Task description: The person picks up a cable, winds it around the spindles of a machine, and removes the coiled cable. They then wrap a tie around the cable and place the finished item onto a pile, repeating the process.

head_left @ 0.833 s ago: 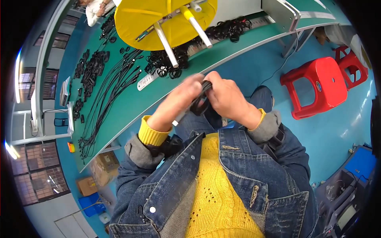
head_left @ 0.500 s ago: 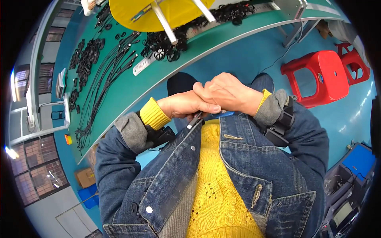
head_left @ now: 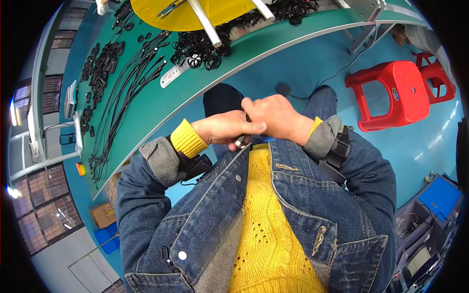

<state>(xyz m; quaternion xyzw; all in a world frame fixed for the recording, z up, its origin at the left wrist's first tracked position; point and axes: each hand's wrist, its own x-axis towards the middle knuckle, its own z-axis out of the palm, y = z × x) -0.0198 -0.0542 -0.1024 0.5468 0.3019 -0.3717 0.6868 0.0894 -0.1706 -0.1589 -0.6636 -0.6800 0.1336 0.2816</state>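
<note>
My left hand (head_left: 225,127) and my right hand (head_left: 279,114) meet in front of my chest, over the table's near side. Curled around a black cable, my left hand lets a pale metal plug (head_left: 239,142) stick out below its fingers. A dark bit of the cable shows between the two hands. My right hand is closed against the left one, its fingers folded under, so what it grips is hidden. On the green table (head_left: 151,105) beyond lie long black cables (head_left: 124,93) with plug ends and a heap of coiled black loops (head_left: 202,49).
A yellow round surface with white legs (head_left: 185,14) rests on the table's far side. A steel ruler (head_left: 173,75) lies by the loops. Small black parts (head_left: 102,71) are spread at the left. Red stools (head_left: 403,93) stand on the blue floor at right.
My hands have shifted slightly, the right one moving a little left over the left hand. More of the pale plug shows below my left fingers. The view has tilted slightly.
</note>
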